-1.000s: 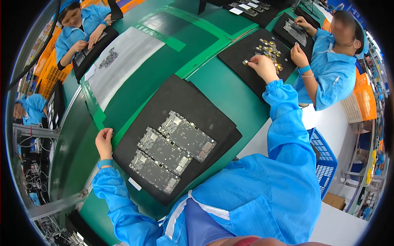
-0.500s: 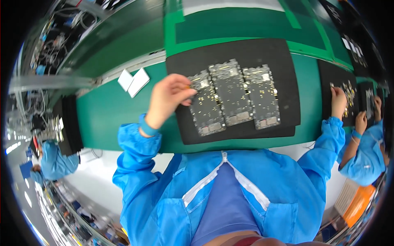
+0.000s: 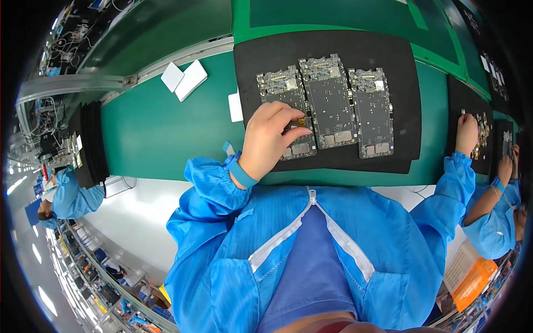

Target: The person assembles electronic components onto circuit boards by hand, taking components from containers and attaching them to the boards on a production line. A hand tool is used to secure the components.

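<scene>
Three dark circuit boards lie side by side on a black mat (image 3: pixel 408 111): a left board (image 3: pixel 277 83), a middle board (image 3: pixel 331 108) and a right board (image 3: pixel 373 119). Over the lower half of the left board, my left hand (image 3: pixel 266 136) pinches a small gold-coloured part (image 3: pixel 301 121) between thumb and forefinger. Far to the right, my right hand (image 3: pixel 467 134) reaches over a second black mat, beside a scatter of small gold-coloured parts (image 3: pixel 482 136). Its fingers are pinched together; what they hold, if anything, is too small to make out.
White flat pads (image 3: pixel 191 80) lie on the green table (image 3: pixel 144 133) at the left, and another white card (image 3: pixel 235 107) pokes out beside the mat. A metal rail (image 3: pixel 72 83) juts in at far left. A co-worker's hands (image 3: pixel 505 169) work at far right.
My left hand has moved rightward from the left board's edge to over its lower half, still pinching. My right hand stays by the small parts. The view has shifted slightly.
</scene>
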A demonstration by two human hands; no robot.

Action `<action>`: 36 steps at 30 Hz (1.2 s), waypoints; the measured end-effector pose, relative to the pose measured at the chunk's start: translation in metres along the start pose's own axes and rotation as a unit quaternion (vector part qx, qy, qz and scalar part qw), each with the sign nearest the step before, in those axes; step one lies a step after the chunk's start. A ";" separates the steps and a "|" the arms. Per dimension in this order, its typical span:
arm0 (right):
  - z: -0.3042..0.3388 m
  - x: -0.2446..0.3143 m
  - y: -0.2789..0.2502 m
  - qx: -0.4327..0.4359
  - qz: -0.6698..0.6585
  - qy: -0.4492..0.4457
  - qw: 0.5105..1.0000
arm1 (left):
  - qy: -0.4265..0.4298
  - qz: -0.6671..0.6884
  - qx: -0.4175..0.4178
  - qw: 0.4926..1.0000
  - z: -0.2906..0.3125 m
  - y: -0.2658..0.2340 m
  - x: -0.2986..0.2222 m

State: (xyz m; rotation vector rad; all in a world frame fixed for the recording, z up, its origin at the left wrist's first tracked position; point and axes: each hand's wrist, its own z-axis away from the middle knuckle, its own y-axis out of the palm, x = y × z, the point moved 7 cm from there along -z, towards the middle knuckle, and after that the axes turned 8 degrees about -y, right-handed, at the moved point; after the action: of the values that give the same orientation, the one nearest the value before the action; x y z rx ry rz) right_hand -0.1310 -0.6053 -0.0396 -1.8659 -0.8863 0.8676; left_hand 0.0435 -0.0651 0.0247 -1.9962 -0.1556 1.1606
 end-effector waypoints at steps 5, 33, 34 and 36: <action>-0.003 -0.008 -0.027 0.018 -0.108 0.087 0.990 | -0.093 0.036 -0.009 0.995 0.004 -0.011 0.005; 0.004 0.358 -0.163 0.242 -0.615 -0.269 0.700 | -0.135 0.116 0.058 0.982 -0.009 0.008 -0.021; 0.006 0.356 -0.167 0.183 -0.562 -0.329 0.737 | -0.058 0.076 -0.004 0.995 -0.010 -0.001 -0.022; 0.012 0.355 -0.168 0.188 -0.533 -0.324 0.759 | -0.030 0.005 -0.006 1.000 -0.004 -0.009 -0.017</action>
State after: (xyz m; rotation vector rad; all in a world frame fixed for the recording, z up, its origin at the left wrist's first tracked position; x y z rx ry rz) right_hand -0.0006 -0.2417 0.0317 -0.4367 -1.7704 0.8134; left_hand 0.0394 -0.0685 0.0434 -1.9747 -0.1836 1.2293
